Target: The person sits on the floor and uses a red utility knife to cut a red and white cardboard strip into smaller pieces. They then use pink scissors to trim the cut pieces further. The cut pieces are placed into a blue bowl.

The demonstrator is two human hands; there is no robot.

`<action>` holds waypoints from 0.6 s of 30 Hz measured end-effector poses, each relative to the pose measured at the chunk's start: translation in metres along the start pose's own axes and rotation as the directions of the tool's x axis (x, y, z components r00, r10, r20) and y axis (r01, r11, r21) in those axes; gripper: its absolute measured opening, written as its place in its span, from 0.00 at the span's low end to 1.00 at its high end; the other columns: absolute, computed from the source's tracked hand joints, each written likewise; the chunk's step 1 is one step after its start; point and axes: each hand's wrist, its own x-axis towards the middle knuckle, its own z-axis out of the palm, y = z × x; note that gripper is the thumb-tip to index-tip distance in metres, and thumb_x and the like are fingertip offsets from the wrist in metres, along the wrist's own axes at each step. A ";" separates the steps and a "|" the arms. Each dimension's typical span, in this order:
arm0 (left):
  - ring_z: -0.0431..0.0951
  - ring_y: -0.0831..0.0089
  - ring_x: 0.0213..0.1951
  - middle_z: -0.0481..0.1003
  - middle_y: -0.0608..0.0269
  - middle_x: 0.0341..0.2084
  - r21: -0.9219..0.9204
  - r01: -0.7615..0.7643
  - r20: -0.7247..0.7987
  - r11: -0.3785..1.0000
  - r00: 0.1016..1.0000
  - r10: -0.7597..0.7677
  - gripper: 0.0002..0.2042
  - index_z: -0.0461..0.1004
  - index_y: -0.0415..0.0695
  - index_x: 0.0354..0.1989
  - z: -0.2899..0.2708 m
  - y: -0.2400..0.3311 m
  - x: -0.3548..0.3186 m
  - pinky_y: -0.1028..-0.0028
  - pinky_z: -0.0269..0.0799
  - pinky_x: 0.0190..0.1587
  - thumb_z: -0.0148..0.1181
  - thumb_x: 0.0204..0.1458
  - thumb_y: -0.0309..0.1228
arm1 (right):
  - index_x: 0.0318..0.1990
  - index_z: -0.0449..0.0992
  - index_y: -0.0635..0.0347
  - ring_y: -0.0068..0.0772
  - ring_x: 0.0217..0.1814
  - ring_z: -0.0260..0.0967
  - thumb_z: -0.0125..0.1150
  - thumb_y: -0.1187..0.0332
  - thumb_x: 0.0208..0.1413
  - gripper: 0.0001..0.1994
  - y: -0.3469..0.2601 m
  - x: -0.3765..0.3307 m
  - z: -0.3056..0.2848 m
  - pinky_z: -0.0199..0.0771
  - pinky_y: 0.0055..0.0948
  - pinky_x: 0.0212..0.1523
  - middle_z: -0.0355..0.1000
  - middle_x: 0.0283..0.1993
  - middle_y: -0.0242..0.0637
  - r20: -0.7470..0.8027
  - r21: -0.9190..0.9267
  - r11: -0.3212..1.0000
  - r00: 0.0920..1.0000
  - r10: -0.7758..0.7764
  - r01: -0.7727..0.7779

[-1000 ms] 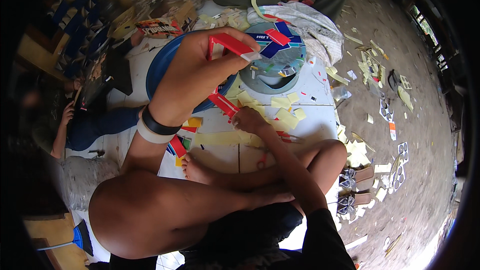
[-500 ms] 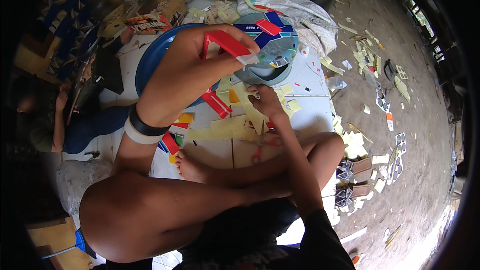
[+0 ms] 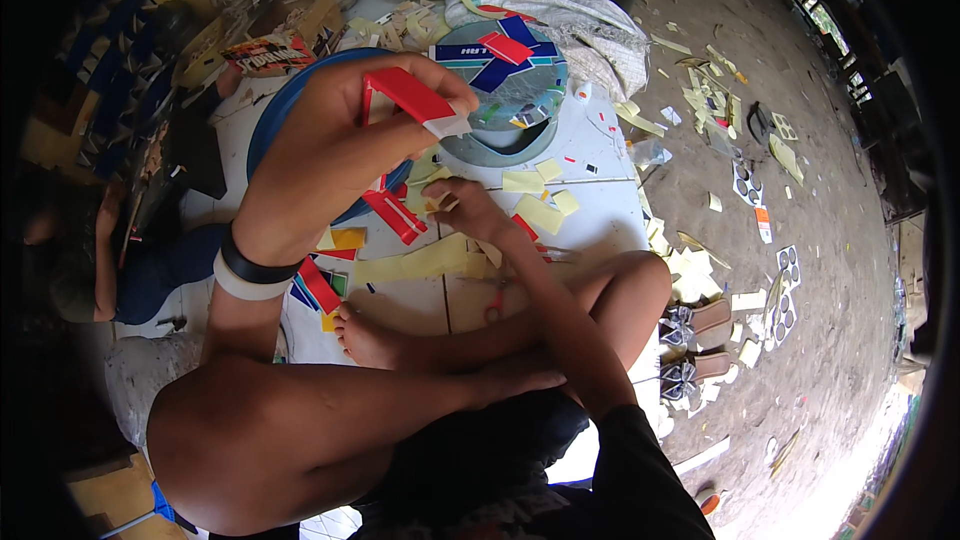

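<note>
Raised in front of me, my left hand (image 3: pixel 375 105) grips a folded red card piece (image 3: pixel 412 97) with a pale end, thumb below and fingers curled over it. Lower and to the right, my right hand (image 3: pixel 470 208) has its fingers curled together over pale yellow paper scraps; what they pinch, if anything, I cannot make out. Between the hands and my foot lie another folded red card piece (image 3: pixel 396 217) and a long pale yellow strip (image 3: pixel 400 266). Scissors with orange-red handles (image 3: pixel 495 306) rest on the tiles near my shin, partly hidden by my right forearm.
Behind my left hand stands a blue basin (image 3: pixel 262 130). A grey-green tub (image 3: pixel 500 148) beyond carries blue and red card strips (image 3: pixel 510 50). A white sack (image 3: pixel 600 35) lies behind. Sandals (image 3: pixel 700 325) and paper scraps lie on the ground at right. Other people sit nearby.
My right hand has moved left and slightly down, closer to the red card pieces. My left hand still holds its red card piece. The whole view has shifted a little.
</note>
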 end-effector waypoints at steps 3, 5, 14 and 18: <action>0.71 0.88 0.34 0.81 0.67 0.41 0.020 0.032 0.011 0.999 0.999 -0.033 0.10 0.81 0.37 0.46 -0.003 0.000 -0.002 0.83 0.67 0.35 0.60 0.56 0.19 | 0.44 0.83 0.64 0.36 0.43 0.82 0.65 0.82 0.53 0.11 -0.012 -0.002 -0.042 0.82 0.32 0.45 0.83 0.44 0.44 -0.102 0.001 0.999 0.994 0.038 -0.038; 0.72 0.88 0.34 0.81 0.67 0.42 0.009 0.043 0.018 0.999 0.999 -0.044 0.10 0.81 0.37 0.46 -0.003 -0.001 -0.003 0.83 0.67 0.35 0.59 0.56 0.19 | 0.42 0.84 0.64 0.44 0.47 0.82 0.66 0.81 0.52 0.10 -0.016 -0.017 -0.075 0.81 0.37 0.51 0.83 0.42 0.43 -0.074 -0.256 0.958 0.991 0.114 -0.129; 0.70 0.87 0.32 0.81 0.66 0.43 -0.033 0.025 0.049 0.999 0.999 -0.024 0.10 0.80 0.36 0.46 -0.002 -0.004 -0.001 0.83 0.67 0.33 0.59 0.57 0.19 | 0.49 0.79 0.40 0.49 0.60 0.73 0.73 0.72 0.48 0.20 -0.013 -0.093 -0.083 0.78 0.47 0.56 0.73 0.54 0.42 -0.103 -0.635 0.654 0.884 0.456 -0.411; 0.70 0.87 0.31 0.80 0.67 0.42 -0.017 0.057 0.054 0.998 0.997 -0.056 0.10 0.80 0.36 0.46 -0.002 0.000 -0.002 0.83 0.67 0.33 0.59 0.57 0.20 | 0.44 0.78 0.49 0.49 0.55 0.74 0.72 0.75 0.46 0.16 -0.007 -0.088 -0.083 0.77 0.44 0.51 0.72 0.49 0.43 -0.131 -0.580 0.701 0.896 0.423 -0.416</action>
